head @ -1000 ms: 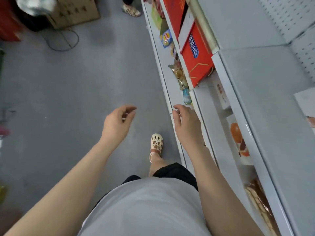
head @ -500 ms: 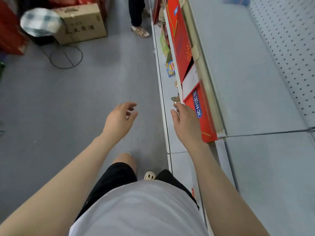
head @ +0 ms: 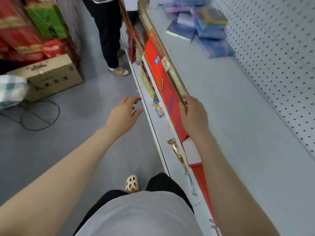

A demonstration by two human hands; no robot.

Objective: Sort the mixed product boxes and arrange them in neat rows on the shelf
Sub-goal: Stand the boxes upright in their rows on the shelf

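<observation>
The right hand (head: 193, 117) is resting on the front edge of the top shelf (head: 230, 106), its fingers curling over the gold edge strip (head: 175, 77) and the upper rim of a red box (head: 163, 92); whether it is gripping the box or only the strip is not clear. The left hand (head: 124, 114) is hanging over the floor (head: 71, 150) at nine o'clock of the right, holding nothing, fingers loosely spread and reaching toward the shelving.

The red box is standing upright beneath the top shelf's edge, long and flat, bearing a blue label and thin gold lines. More red boxes are running on toward twelve o'clock and back toward six, with a white box (head: 191, 151) between them just below the right wrist.

At one o'clock from the right hand, well apart, blue boxes (head: 202, 29) are lying in a loose, blurred heap on the top shelf against the pegboard (head: 276, 62). The lower shelf (head: 157, 137) is carrying a yellow-and-blue snack packet (head: 158, 109), green packets and gold-wrapped goods (head: 175, 149).

At ten o'clock, a cardboard carton (head: 51, 77) is sitting on the floor under red and green boxes. Another person's dark trouser legs (head: 107, 36) are standing at twelve o'clock.
</observation>
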